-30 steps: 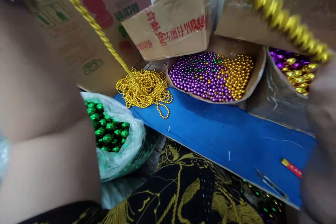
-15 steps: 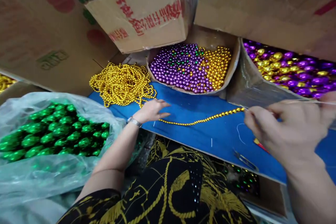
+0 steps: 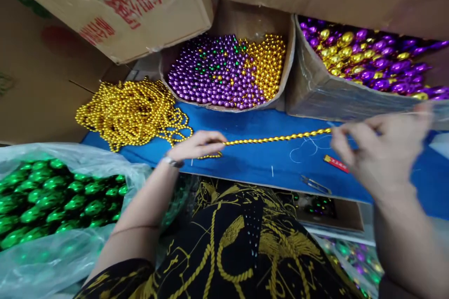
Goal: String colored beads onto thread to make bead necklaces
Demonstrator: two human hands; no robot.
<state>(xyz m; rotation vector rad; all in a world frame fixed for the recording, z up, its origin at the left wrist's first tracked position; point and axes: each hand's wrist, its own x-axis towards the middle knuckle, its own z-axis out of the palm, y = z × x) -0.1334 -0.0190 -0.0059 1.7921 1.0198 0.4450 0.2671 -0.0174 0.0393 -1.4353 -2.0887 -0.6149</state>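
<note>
A strand of gold beads (image 3: 280, 138) stretches almost straight between my two hands, just over the blue tabletop (image 3: 242, 163). My left hand (image 3: 196, 145) is closed on the strand's left part, and a short tail of beads lies beneath its fingers. At the other end, my right hand (image 3: 382, 145), somewhat blurred, pinches the strand. Thin pale thread runs from it toward the raised fingertips. A heap of gold bead strings (image 3: 129, 112) lies just left of my left hand.
Behind stand a carton of small purple and gold beads (image 3: 224, 74) and a box of larger purple and gold beads (image 3: 375, 58). A bag of green beads (image 3: 59, 196) is at left. Small scissors-like snips (image 3: 315, 184), a red packet (image 3: 336, 163) and loose thread (image 3: 298, 149) lie on the table.
My left hand has closed on the strand, which was sagging and is now pulled nearly straight. The view has shifted, so the boxes sit farther left and higher.
</note>
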